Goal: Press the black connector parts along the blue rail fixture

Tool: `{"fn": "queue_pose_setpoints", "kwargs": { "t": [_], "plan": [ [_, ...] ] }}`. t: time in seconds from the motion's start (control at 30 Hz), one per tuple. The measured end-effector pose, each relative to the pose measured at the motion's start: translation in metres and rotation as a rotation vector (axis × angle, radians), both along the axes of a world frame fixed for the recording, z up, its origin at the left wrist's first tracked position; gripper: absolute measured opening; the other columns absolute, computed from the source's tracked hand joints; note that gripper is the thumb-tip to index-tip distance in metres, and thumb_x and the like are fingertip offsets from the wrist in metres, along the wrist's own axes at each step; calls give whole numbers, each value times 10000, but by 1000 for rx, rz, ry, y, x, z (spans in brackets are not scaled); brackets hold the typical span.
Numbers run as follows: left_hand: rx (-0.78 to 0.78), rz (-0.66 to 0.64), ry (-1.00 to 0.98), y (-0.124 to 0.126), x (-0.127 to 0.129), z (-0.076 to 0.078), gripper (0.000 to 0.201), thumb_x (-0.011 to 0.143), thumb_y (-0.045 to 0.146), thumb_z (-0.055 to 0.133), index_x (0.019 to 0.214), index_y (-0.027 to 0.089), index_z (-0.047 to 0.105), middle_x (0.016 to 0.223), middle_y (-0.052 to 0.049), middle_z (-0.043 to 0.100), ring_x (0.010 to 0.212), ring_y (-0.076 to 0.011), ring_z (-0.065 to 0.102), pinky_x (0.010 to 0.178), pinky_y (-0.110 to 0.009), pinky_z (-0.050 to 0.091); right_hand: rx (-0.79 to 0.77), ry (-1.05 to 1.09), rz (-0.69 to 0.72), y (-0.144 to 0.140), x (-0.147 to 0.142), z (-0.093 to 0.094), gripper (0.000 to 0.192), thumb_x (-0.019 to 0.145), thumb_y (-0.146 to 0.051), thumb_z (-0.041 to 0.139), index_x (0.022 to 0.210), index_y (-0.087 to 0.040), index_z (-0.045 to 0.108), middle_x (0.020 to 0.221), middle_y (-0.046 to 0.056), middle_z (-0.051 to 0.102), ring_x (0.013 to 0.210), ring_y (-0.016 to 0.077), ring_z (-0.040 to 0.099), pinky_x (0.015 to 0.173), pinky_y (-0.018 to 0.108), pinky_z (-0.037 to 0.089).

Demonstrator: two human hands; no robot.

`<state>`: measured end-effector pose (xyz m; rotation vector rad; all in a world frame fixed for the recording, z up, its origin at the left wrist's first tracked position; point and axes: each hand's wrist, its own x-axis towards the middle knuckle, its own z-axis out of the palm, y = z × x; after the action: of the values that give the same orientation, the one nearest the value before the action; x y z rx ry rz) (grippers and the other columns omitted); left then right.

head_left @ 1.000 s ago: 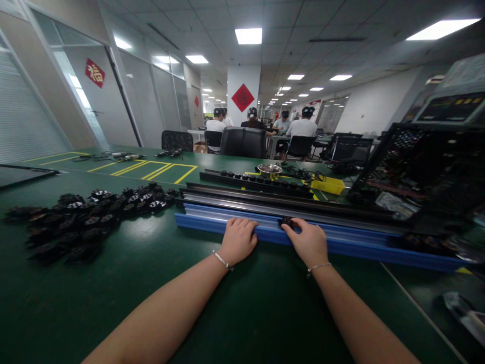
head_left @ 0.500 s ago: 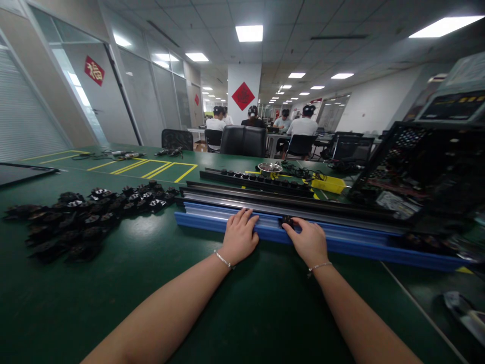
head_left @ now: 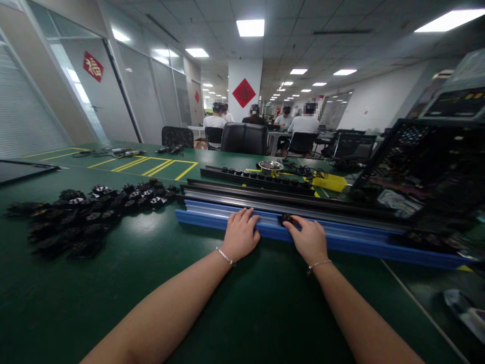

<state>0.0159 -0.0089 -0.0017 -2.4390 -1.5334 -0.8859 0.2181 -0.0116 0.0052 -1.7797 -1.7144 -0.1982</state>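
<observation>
A long blue channel rail [head_left: 204,218] lies across the green table in front of me. My left hand [head_left: 241,233] rests over its near edge, fingers stretched across the channel and holding nothing. Thumb and fingers of my right hand [head_left: 309,237] close on a small black part [head_left: 285,218] that sits in the channel. The part's exact kind is too dark to make out. More dark parts [head_left: 428,241] lie at the rail's right end. A spread-out pile of similar black parts [head_left: 93,216] is on the table at the left.
Behind the blue rail run black rails [head_left: 265,190], one farther back carrying a row of small black parts [head_left: 265,175]. A metal dish [head_left: 271,165] and a yellow tray [head_left: 329,182] stand beyond. An open black equipment case [head_left: 417,172] is at the right. Several people sit at far tables.
Both hands stay in nearly the same place, the right still on the black part. The whole view shifts only slightly.
</observation>
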Motion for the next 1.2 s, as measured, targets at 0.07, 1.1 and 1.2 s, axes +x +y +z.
{"fn": "queue_pose_setpoints", "kwargs": {
  "t": [0.07, 1.1, 1.2],
  "plan": [
    [9, 1, 5, 0, 0, 0, 386, 801, 274, 525, 1185, 248, 550, 1366, -55, 495, 1270, -252, 399, 1043, -449, 310, -3, -5, 0, 0, 0, 0, 394, 846, -471, 478, 998, -169, 680, 997, 96, 699, 937, 227, 612, 971, 431, 317],
    [52, -10, 1, 2, -1, -4, 418, 800, 276, 525, 1215, 227, 536, 1361, -68, 498, 1254, -246, 415, 1036, -442, 321, 2, -76, 168, -3, -8, 0, 317, 881, -301, 427, 1065, -188, 658, 1045, 77, 692, 956, 199, 614, 982, 414, 336],
    [55, -18, -2, 2, -1, -5, 417, 801, 275, 524, 1215, 227, 535, 1360, -68, 500, 1253, -251, 416, 1033, -445, 325, 4, -80, 185, -3, -8, 0, 323, 878, -295, 420, 1076, -187, 652, 1041, 75, 691, 960, 196, 610, 984, 413, 334]
  ]
}}
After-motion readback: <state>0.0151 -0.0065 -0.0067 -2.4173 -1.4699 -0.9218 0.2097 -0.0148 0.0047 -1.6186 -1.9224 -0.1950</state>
